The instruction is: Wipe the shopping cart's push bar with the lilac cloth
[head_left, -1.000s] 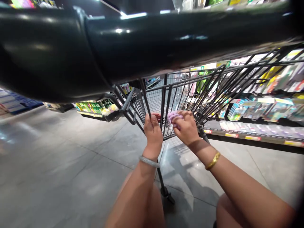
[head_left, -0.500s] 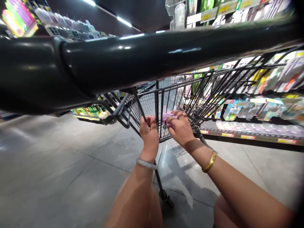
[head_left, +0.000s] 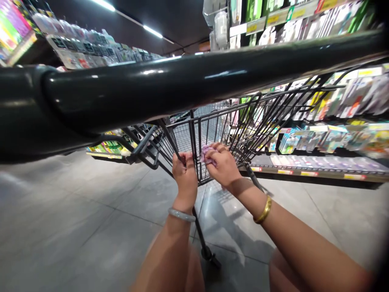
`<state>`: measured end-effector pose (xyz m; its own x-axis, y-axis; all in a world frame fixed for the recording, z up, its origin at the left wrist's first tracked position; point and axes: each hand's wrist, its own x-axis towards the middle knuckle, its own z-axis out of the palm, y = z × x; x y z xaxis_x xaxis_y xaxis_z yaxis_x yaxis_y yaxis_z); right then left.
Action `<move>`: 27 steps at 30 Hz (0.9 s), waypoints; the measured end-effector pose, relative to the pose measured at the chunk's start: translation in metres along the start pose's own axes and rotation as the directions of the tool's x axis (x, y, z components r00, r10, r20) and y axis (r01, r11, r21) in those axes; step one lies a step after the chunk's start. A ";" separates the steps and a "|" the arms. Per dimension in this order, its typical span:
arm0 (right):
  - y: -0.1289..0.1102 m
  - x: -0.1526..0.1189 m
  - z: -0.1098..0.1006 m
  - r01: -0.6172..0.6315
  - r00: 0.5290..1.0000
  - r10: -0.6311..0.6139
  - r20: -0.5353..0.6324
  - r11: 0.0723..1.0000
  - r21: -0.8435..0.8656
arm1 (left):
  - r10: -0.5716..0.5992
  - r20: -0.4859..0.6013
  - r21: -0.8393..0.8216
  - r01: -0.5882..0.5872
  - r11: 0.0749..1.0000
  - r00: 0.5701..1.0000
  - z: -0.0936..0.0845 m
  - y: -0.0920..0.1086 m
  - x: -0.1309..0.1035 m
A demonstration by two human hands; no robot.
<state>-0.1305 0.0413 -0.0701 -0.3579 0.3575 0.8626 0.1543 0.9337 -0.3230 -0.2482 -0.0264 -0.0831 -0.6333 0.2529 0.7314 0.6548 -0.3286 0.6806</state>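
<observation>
A dark shopping cart (head_left: 209, 121) of wire mesh stands in front of me, seen from below its thick handlebar (head_left: 146, 87). My left hand (head_left: 184, 174) is closed around a slanting dark bar at the near end of the basket; a pale bangle is on that wrist. In my right hand (head_left: 224, 164), a crumpled light purple cloth (head_left: 206, 154) is pressed against the upright wires at the basket's near end. The fingers bunch around it, hiding part of the cloth. A gold-coloured bracelet circles the right wrist.
Store shelves (head_left: 322, 170) with hanging packaged goods line the right side. Another goods display (head_left: 88, 48) is at the left. One cart wheel (head_left: 211, 257) rests on the grey tiled floor (head_left: 91, 215), and my knees show at the bottom.
The view has shifted a little, so the cart and both hands appear slightly further left. Both hands keep their holds, and the purple cloth stays at the wires.
</observation>
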 end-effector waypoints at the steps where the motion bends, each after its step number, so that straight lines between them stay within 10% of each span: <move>1: 0.001 0.001 -0.002 0.004 1.000 -0.004 0.003 1.000 -0.009 | -0.003 0.000 0.000 0.003 1.000 1.000 0.000 0.000 0.000; 7: -0.003 0.011 -0.028 0.033 0.971 -0.045 -0.237 0.998 -0.058 | -0.018 0.011 -0.003 0.018 1.000 1.000 0.000 0.000 0.000; 14: 0.013 0.001 -0.012 0.110 0.994 -0.104 0.044 0.980 -0.167 | -0.002 0.005 -0.003 0.002 1.000 1.000 0.000 0.000 0.000; 22: 0.008 0.017 -0.045 0.027 0.938 -0.076 -0.338 0.988 -0.149 | -0.016 0.010 -0.003 0.016 1.000 1.000 0.000 -0.001 -0.001; 27: 0.035 0.002 -0.026 0.109 0.989 -0.127 -0.079 0.973 -0.203 | -0.017 0.014 -0.002 0.017 1.000 1.000 0.000 -0.001 0.000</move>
<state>-0.1014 0.0743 -0.0693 -0.3005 0.2331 0.9249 0.2980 0.9441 -0.1411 -0.2487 -0.0266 -0.0838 -0.6385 0.2710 0.7204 0.6430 -0.3265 0.6928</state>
